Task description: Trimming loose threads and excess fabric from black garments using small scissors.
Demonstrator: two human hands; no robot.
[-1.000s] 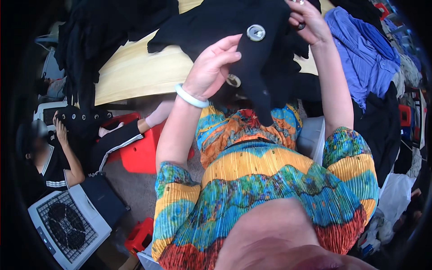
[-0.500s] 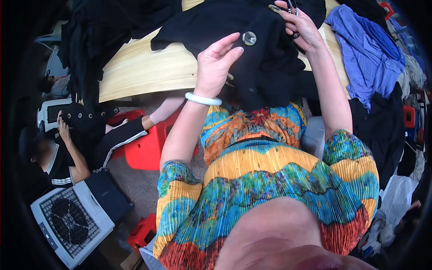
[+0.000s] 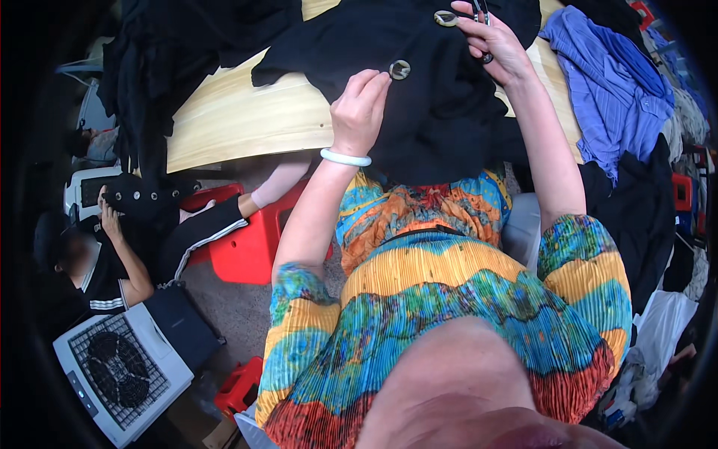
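Pleated top [image 3: 456, 292] in wavy yellow, teal and red, pale bangle [image 3: 345, 158], perhaps orange-patterned trousers [image 3: 411, 208]

Pale table [image 3: 247, 112] that carried black clothes [image 3: 194, 45] at left, black cloth [image 3: 441, 105] across the middle, blue shirt [image 3: 609, 93] at right

Against the black cloth [image 3: 449, 112] are two ring-shaped pieces [image 3: 400, 70] and one dark tool [image 3: 482, 12]; elsewhere, one pale bracelet [image 3: 345, 158], one tabletop [image 3: 247, 120], one co-worker [image 3: 129, 262] and one boxy fan unit [image 3: 123, 370].

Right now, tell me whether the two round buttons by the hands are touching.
Apart: the head view shows black cloth between the left button and the right button.
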